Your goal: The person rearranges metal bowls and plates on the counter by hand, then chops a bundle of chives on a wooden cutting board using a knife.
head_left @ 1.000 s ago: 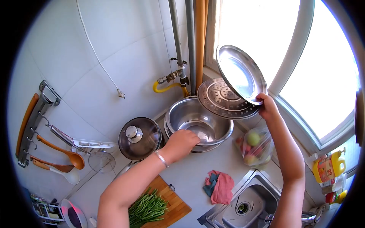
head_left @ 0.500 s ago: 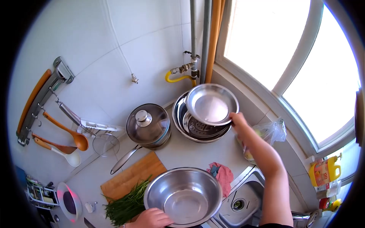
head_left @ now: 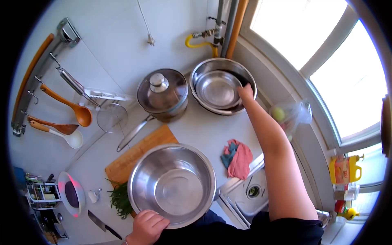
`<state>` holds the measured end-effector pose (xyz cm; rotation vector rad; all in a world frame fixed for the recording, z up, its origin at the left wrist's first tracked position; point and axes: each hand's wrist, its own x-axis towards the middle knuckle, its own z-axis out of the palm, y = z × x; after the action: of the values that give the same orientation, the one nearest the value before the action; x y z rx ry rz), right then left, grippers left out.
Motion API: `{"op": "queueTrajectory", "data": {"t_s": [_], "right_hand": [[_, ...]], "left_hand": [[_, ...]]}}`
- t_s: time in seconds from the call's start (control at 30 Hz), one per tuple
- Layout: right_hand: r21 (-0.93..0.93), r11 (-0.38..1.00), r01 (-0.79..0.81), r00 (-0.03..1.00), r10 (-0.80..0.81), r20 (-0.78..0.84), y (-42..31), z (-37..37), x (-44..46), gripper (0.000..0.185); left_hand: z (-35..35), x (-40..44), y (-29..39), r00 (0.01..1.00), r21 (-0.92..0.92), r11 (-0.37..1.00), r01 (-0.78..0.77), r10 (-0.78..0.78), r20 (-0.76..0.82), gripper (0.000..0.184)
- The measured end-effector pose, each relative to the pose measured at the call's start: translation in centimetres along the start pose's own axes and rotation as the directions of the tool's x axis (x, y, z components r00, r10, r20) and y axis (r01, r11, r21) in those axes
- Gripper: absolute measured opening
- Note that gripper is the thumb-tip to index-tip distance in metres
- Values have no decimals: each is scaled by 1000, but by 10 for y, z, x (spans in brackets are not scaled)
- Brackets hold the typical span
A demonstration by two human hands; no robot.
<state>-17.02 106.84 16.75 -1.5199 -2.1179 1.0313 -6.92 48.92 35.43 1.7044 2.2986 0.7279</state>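
Observation:
My left hand [head_left: 148, 225] is closed over the near rim of a large stainless steel basin [head_left: 141, 175]. The basin is held up in front of me, hiding part of the green chives [head_left: 121, 201] and the wooden cutting board [head_left: 141, 152]. Reaching to the back, my right hand [head_left: 246, 93] grips the right rim of a small steel basin [head_left: 218, 89]. That one sits down inside a wider steel bowl [head_left: 222, 62] in the corner. Whatever lies under it is mostly hidden.
Left of the bowl stands a glass-lidded pot [head_left: 162, 92], its handle pointing toward me. Red and blue cloths [head_left: 240, 160] lie by the sink [head_left: 245, 200]. A knife [head_left: 104, 224] rests at the lower left. A plastic bag [head_left: 290, 116] of produce sits below the window.
My right hand has lowered the small basin into the wider bowl. The large basin has been lifted and moved left toward me by my left hand. The camera view has tilted down.

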Motion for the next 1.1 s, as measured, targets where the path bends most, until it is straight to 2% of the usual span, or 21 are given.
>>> {"op": "queueTrajectory", "data": {"t_s": [0.03, 0.07, 0.1, 0.13, 0.2, 0.23, 0.37, 0.4, 0.43, 0.53, 0.6, 0.63, 0.67, 0.7, 0.77, 0.83, 0.9, 0.93, 0.97, 1.03, 1.1], "right_hand": [[-53, 925, 377, 892, -378, -247, 2, 1, -12, 54], [-30, 749, 662, 706, -638, -307, -10, -18, -52, 44], [117, 663, 739, 672, -718, -182, -17, -36, -95, 34], [70, 772, 631, 761, -635, 136, -4, -49, -136, 33], [-12, 424, 906, 394, -831, 393, 55, -51, -193, 34], [-152, 266, 952, 306, -836, 456, 97, -40, -219, 40], [-249, 75, 966, 217, -758, 616, 180, -57, -235, 45], [-451, 38, 892, 341, -712, 614, 182, -54, -220, 42], [-548, 178, 817, 519, -639, 567, 187, -57, -203, 43], [-653, 117, 748, 476, -780, 406, 165, -90, -192, 38], [-186, 829, 528, 817, -436, 376, 156, -93, -199, 40], [-187, 820, 541, 805, -440, 398, 156, -103, -205, 40], [133, 991, 16, 764, -98, 638, 157, -115, -211, 45], [210, 785, -582, 458, 104, 883, 151, -118, -220, 51], [49, 962, -267, 626, 134, 768, 105, -129, -270, 47], [82, 984, -159, 712, 57, 700, 140, -118, -277, 48], [243, 963, -117, 784, -61, 617, 189, -99, -273, 50], [401, 913, -78, 856, -145, 496, 200, -87, -274, 51], [346, 912, -220, 850, 4, 527, 182, -93, -281, 53], [437, 898, -60, 902, -139, 410, 210, -81, -261, 44], [394, 916, -70, 927, -86, 365, 231, -79, -240, 48]], "left_hand": [[1, -4, -1, 999, 25, 1000, 12, -11, -50, 13], [1, -9, -2, 997, 20, 999, 29, -28, -73, 13], [1, -14, -4, 997, 8, 1000, 26, -26, -71, 13], [1, -20, -6, 995, 21, 998, 55, -53, -82, 14], [4, -23, -7, 987, 53, 995, 79, -71, -143, 15], [7, -24, -10, 988, 47, 996, 77, -70, -140, 15], [18, -18, -16, 989, 3, 999, 50, -49, -141, 12], [21, -13, -15, 993, 6, 1000, 22, -21, -119, 8], [26, -7, -12, 993, 5, 999, 34, -33, -111, 8], [60, 28, -12, 983, -44, 987, -154, 148, -105, 12], [91, 49, -16, 973, 20, 975, -221, 221, -63, 10], [108, 59, -17, 966, 67, 965, -253, 256, -40, 9], [124, 70, -18, 948, 84, 948, -306, 311, -64, 5], [138, 77, -20, 931, 114, 932, -345, 355, -83, 4], [156, 75, -23, 919, 161, 910, -382, 392, -36, 5], [169, 72, -28, 922, 169, 913, -371, 384, -49, 6], [171, 71, -32, 941, 204, 921, -331, 338, 4, 6], [162, 71, -25, 933, 222, 932, -286, 323, -155, 12], [150, 68, -19, 900, 241, 941, -239, 308, -309, 20], [134, 42, -22, 932, 182, 963, -201, 245, -266, 24], [121, 7, -33, 961, 136, 982, -132, 161, -225, 30]]}}
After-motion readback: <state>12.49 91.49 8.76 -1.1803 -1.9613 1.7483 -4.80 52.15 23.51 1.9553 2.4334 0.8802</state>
